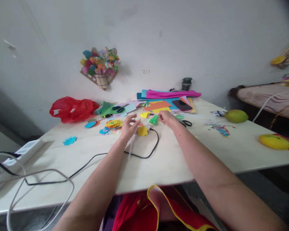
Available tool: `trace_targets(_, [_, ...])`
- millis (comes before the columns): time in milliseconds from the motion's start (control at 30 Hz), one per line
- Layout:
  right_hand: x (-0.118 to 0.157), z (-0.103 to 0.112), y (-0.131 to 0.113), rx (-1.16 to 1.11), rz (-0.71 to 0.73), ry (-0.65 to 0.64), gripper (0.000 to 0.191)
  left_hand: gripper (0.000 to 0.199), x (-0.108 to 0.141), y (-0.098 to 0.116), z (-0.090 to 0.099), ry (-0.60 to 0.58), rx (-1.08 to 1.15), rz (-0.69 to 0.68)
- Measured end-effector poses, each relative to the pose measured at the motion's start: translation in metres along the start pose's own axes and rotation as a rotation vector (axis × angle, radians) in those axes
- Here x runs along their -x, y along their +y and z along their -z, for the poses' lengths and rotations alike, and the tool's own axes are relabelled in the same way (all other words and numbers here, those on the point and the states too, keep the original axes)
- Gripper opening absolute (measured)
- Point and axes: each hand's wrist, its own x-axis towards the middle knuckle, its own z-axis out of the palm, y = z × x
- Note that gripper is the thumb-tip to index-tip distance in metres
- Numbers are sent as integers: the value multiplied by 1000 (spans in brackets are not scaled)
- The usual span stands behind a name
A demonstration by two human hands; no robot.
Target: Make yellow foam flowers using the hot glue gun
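My left hand (129,126) hovers over the table with its fingers apart and nothing in them. Close beside it are a stack of yellow paper flowers (114,123) and a single yellow flower (142,131). A pale translucent stick (131,146) extends toward me below this hand. My right hand (166,118) is closed, its fingertips pinched against the edge of a small green packet (154,120); what lies between them is hidden. A yellow packet (144,114) rests just left of the green one. Black-handled scissors (186,123) lie partly behind my right forearm.
A black cord (144,157) loops across the table toward a white power strip (21,157). Coloured sheets (159,105), a phone (181,105) and a red plastic bag (73,109) lie at the back. Two mangoes (236,116) sit at the right. Blue flower cutouts (70,140) lie left.
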Motion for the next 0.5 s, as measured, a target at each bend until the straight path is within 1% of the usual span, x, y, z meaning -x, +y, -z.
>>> trace_targets(33, [3, -3, -1, -75, -32, -19, 24, 37, 0, 1, 0, -2, -4, 2])
trace_targets(100, [8, -9, -5, -200, -57, -130, 18, 35, 1, 3, 0, -3, -17, 8])
trace_targets(167, [11, -16, -9, -299, -37, -237, 11, 33, 1, 6, 0, -2, -37, 18])
trace_targets(200, [13, -18, -11, -325, -29, -268, 9, 32, 1, 8, 0, -1, -44, 24])
trace_targets(300, [16, -24, -13, -313, -34, -276, 7, 30, 2, 11, 0, -3, -50, 44])
trace_targets(400, [18, -23, -15, -250, -23, -248, 18, 30, 2, 10, 0, -6, -44, 59])
trace_targets(500, [21, -21, -16, -237, -3, -232, 26, 30, 2, 8, 0, -12, -35, 69])
